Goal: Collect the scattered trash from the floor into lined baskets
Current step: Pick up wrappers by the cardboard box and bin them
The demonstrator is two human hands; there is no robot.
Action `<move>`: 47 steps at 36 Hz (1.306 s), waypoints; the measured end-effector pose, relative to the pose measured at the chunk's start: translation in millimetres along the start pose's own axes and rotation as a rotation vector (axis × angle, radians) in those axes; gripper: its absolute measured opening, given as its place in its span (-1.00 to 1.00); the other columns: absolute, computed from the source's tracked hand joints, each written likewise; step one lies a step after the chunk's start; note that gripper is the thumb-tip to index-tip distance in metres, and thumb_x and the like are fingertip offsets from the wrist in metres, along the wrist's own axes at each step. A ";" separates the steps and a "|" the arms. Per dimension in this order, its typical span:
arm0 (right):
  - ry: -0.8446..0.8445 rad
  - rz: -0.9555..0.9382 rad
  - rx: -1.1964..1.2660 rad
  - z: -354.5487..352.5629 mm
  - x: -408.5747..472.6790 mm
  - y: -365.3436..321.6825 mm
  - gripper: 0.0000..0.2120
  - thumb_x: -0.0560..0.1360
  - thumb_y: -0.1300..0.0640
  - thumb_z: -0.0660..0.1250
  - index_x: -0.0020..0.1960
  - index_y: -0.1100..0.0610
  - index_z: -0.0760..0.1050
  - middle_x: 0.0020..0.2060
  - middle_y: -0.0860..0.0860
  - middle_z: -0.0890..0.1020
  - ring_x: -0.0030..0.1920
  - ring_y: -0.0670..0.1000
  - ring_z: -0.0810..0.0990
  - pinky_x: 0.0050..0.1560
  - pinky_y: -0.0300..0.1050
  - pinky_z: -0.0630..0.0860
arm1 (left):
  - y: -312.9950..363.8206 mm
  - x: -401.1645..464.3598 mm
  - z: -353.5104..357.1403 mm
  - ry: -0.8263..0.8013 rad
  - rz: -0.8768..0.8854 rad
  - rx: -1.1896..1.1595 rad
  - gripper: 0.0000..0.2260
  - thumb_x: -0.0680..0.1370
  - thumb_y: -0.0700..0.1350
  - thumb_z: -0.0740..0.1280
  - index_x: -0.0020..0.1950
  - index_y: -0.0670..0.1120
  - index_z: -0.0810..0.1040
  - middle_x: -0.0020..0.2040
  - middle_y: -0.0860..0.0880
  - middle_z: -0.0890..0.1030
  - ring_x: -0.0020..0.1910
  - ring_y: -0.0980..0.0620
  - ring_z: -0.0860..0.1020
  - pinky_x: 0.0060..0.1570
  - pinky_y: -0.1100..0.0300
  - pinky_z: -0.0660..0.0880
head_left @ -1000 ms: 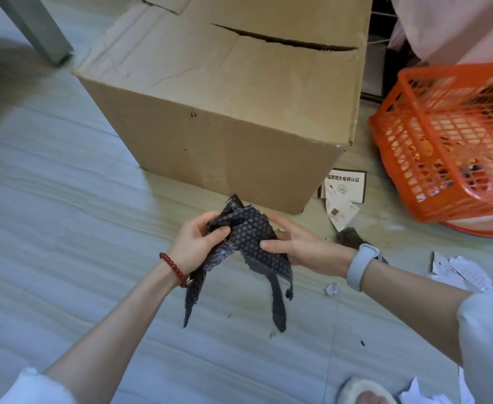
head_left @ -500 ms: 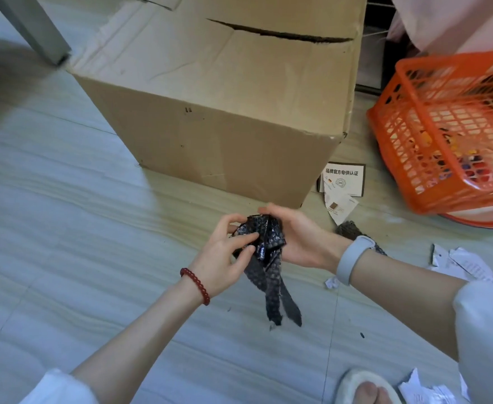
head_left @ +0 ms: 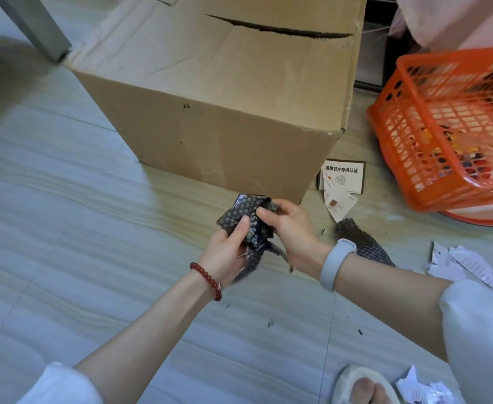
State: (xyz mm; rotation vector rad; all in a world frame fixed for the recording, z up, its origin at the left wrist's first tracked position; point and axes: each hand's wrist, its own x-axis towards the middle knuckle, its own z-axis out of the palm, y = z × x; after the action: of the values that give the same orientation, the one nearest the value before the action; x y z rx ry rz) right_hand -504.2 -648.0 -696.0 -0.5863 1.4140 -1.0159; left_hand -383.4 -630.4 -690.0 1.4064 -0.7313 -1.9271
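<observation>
A piece of black bubble wrap (head_left: 248, 220) is bunched up between both hands above the floor, in front of the cardboard box. My left hand (head_left: 226, 252) grips its lower part, thumb pressed on top. My right hand (head_left: 290, 228) pinches its upper edge. Loose strips of the wrap hang below the hands. A second piece of black bubble wrap (head_left: 361, 243) lies on the floor, partly hidden behind my right wrist. The orange basket (head_left: 414, 158) stands tilted at the right with colourful items inside.
A large cardboard box (head_left: 224, 91) fills the middle. Paper cards (head_left: 341, 177) lie by its corner. Torn white paper (head_left: 460, 263) lies at the right and more white paper scraps (head_left: 422, 389) beside my slippered foot (head_left: 361, 386). A grey table leg (head_left: 35, 27) stands top left.
The bubble wrap was spread wide between the hands; both hands have crumpled it into a tighter bunch, with shorter strips hanging below.
</observation>
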 end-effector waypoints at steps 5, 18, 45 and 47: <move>0.002 -0.306 -0.492 -8.1 -0.7 0.8 -0.94 0.47 0.22 0.35 -0.07 0.12 0.57 -0.22 -0.12 0.52 -0.03 -0.01 0.51 0.08 -0.11 0.42 | 0.4 10.0 0.1 0.218 0.055 0.102 -0.91 0.53 -0.17 0.32 -0.03 -0.16 0.58 -0.03 -0.21 0.64 0.02 -0.21 0.60 0.09 -0.09 0.52; 0.188 0.063 -1.368 -136.5 33.5 32.6 -0.17 0.37 -0.34 0.27 0.49 -0.11 -0.03 0.50 0.06 0.01 0.48 0.20 -0.02 0.36 0.28 0.18 | -9.6 35.3 0.1 0.205 0.126 0.399 -0.52 0.47 -0.51 -0.02 -0.24 -0.04 0.55 -0.19 -0.07 0.53 -0.45 0.02 0.33 -0.62 0.37 0.27; 0.069 -0.236 -0.857 -110.5 19.1 63.4 -0.87 0.43 0.36 0.19 -0.08 0.18 0.33 -0.35 0.05 0.44 -0.33 0.05 0.37 -0.34 -0.15 0.25 | -34.6 49.5 -7.5 0.103 0.203 0.879 -0.63 0.39 -0.43 0.25 -0.29 0.07 0.51 -0.11 0.04 0.47 -0.16 -0.10 0.52 -0.13 0.06 0.52; 0.149 -0.238 -0.710 -117.3 7.5 53.5 -0.80 0.47 0.35 0.18 0.05 0.15 0.37 -0.44 -0.05 0.40 -0.45 -0.10 0.37 -0.42 -0.23 0.28 | -32.7 50.5 -5.3 0.088 0.240 0.932 -0.64 0.39 -0.44 0.24 -0.31 0.04 0.53 -0.14 0.11 0.44 -0.14 0.01 0.49 -0.15 0.12 0.48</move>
State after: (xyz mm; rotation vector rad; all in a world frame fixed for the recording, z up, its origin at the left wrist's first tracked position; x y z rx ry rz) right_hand -606.5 -601.5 -759.6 -1.2380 1.8758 -0.7268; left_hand -395.3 -648.2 -746.5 1.7771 -1.8004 -1.3448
